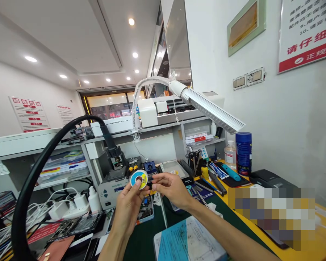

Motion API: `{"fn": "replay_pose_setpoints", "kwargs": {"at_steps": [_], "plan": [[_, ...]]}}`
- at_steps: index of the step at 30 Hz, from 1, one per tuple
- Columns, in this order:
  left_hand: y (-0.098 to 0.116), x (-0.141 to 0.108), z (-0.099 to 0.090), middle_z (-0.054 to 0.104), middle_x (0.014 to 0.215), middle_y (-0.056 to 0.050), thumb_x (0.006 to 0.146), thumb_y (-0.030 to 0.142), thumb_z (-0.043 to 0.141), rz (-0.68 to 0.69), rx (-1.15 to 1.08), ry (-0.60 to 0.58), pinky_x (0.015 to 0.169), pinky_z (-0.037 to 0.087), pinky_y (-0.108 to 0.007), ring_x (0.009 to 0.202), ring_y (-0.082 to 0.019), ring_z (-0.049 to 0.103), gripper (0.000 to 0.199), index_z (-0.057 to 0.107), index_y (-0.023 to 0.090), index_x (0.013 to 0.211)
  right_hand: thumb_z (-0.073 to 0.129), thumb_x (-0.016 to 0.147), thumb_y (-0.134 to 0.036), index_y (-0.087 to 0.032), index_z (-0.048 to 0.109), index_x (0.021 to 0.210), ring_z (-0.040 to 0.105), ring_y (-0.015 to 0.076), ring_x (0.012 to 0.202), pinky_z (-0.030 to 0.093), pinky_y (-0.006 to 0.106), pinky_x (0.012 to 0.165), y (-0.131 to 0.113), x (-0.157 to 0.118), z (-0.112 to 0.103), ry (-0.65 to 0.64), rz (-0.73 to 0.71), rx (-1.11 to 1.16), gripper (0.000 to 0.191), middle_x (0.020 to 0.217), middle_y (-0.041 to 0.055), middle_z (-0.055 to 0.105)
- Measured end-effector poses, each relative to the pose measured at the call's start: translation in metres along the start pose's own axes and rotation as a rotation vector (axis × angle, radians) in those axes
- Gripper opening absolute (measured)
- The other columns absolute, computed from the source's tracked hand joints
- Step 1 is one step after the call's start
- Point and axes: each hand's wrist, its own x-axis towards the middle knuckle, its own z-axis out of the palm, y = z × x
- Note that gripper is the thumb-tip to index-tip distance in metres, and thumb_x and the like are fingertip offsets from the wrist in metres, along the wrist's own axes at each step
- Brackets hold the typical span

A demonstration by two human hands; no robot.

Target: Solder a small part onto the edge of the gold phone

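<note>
My left hand [129,204] grips a small white spool [134,177] with a blue and yellow label, holding it up over the bench with its flat face toward me. Close by on the right, my right hand [171,189] has its thumb and fingertips brought together. Whatever sits in that pinch is too small to make out. Below my hands lies a green work mat [141,237] carrying a blue and white box-like pad [187,241]. Part of a tray of small parts [146,210] shows behind my left wrist.
A black hose [43,156] arches on the left to a grey bench station [108,192]. Above hangs a white lamp [212,108]. Chargers and cables [67,206] crowd the left. Tools, a blue canister [243,154] and a clear bottle [229,154] stand right.
</note>
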Motion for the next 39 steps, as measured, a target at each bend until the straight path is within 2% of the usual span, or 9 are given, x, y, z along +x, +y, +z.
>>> {"fn": "replay_pose_setpoints", "kwargs": {"at_steps": [4,7,13,21,25,28,31,35,39], "plan": [[0.001,-0.001,0.004,0.075,0.088,-0.006,0.074,0.029,0.088,-0.009,0.004,-0.014,0.069,0.064,-0.027,0.076,-0.018,0.071,0.034,0.075,0.011,0.099,0.078,0.082,-0.032,-0.017,0.078,0.091,0.07,0.0196,0.076,0.056,0.032,0.071,-0.002,0.0,0.003,0.024,-0.027,-0.022,0.018,0.082,0.0038,0.076],[0.002,-0.002,0.005,0.076,0.088,-0.008,0.074,0.03,0.088,-0.017,0.014,-0.018,0.067,0.064,-0.028,0.075,-0.019,0.071,0.038,0.074,0.01,0.103,0.076,0.084,-0.032,-0.017,0.079,0.086,0.069,0.0178,0.071,0.055,0.03,0.067,-0.003,0.0,0.004,0.031,-0.058,-0.028,0.015,0.08,0.0029,0.075],[0.003,-0.001,-0.002,0.079,0.087,-0.012,0.082,0.031,0.081,-0.044,0.02,-0.035,0.067,0.066,-0.032,0.07,-0.02,0.074,0.031,0.074,0.008,0.101,0.071,0.088,-0.032,-0.017,0.078,0.087,0.067,0.0162,0.066,0.052,0.028,0.062,-0.003,0.0,0.003,0.027,-0.072,-0.019,0.015,0.073,0.0018,0.074],[0.007,-0.002,-0.002,0.08,0.098,-0.022,0.091,0.015,0.066,-0.087,-0.029,-0.036,0.068,0.068,-0.033,0.069,-0.023,0.078,0.017,0.075,0.002,0.097,0.069,0.091,-0.035,-0.018,0.078,0.091,0.068,0.0166,0.069,0.05,0.026,0.059,0.001,-0.001,0.003,0.001,-0.079,-0.024,0.019,0.077,0.0023,0.075],[0.009,-0.002,-0.001,0.079,0.109,-0.023,0.091,0.009,0.062,-0.089,-0.084,-0.016,0.08,0.067,-0.033,0.085,-0.026,0.08,0.017,0.075,0.004,0.101,0.069,0.092,-0.036,-0.018,0.077,0.092,0.069,0.0165,0.07,0.05,0.025,0.058,0.002,-0.001,0.001,-0.003,-0.083,-0.039,0.02,0.079,0.0028,0.076],[0.01,0.0,-0.003,0.078,0.112,-0.024,0.091,0.006,0.06,-0.081,-0.12,0.011,0.091,0.064,-0.036,0.103,-0.031,0.077,0.018,0.075,0.004,0.101,0.068,0.093,-0.037,-0.018,0.077,0.093,0.069,0.0171,0.072,0.049,0.025,0.057,0.003,-0.001,0.001,0.003,-0.077,-0.051,0.021,0.08,0.0042,0.077],[0.012,0.001,-0.006,0.077,0.114,-0.025,0.091,0.006,0.06,-0.076,-0.131,0.022,0.095,0.062,-0.038,0.111,-0.034,0.073,0.019,0.074,0.002,0.102,0.066,0.094,-0.038,-0.017,0.075,0.093,0.069,0.0177,0.07,0.049,0.025,0.056,0.003,-0.002,0.0,0.008,-0.074,-0.067,0.023,0.08,0.006,0.078],[0.014,-0.001,-0.007,0.076,0.116,-0.026,0.091,0.006,0.062,-0.068,-0.106,0.025,0.091,0.064,-0.038,0.105,-0.035,0.076,0.019,0.073,0.002,0.106,0.066,0.093,-0.036,-0.017,0.071,0.094,0.071,0.0195,0.074,0.052,0.027,0.06,0.003,-0.005,0.001,0.013,-0.106,-0.102,0.02,0.081,0.007,0.077],[0.017,0.0,-0.011,0.077,0.114,-0.024,0.092,0.007,0.062,-0.04,-0.077,0.06,0.082,0.067,-0.037,0.092,-0.03,0.079,0.017,0.073,0.004,0.105,0.072,0.086,-0.023,-0.018,0.068,0.101,0.071,0.0205,0.082,0.053,0.03,0.067,0.002,-0.012,0.003,0.014,-0.185,-0.195,0.016,0.09,0.0058,0.073]]}}
